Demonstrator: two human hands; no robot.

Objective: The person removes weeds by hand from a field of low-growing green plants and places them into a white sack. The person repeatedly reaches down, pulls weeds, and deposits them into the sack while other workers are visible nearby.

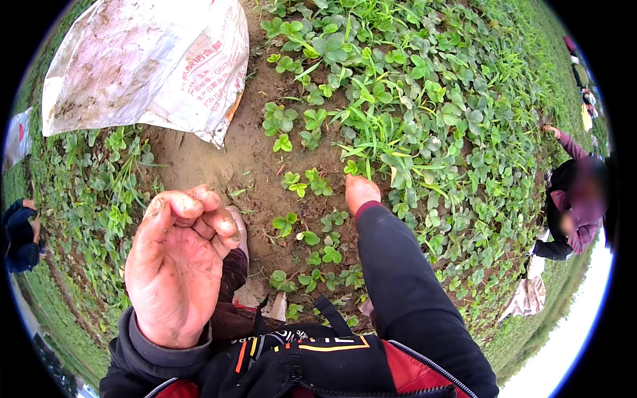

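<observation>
My left hand (174, 268) is raised near the camera with its palm turned up. Its soiled fingers are loosely curled, and the palm holds nothing. Low at the edge of the leafy growth is my right hand (362, 193), reaching among grass and strawberry-like plants (353, 168). Leaves hide its fingers, so I cannot tell what they grip. Small seedlings (318, 182) stand in the brown soil (259, 199) just left of that hand. A dense patch of leafy plants mixed with tall grass (383, 119) spreads beyond it.
A muddy white woven sack (149, 64) bearing red print lies ahead on the left. One person (572, 209) crouches at the far right, another (22, 234) at the far left. A crumpled sack (527, 297) sits at right. My shoe (240, 229) rests on bare soil.
</observation>
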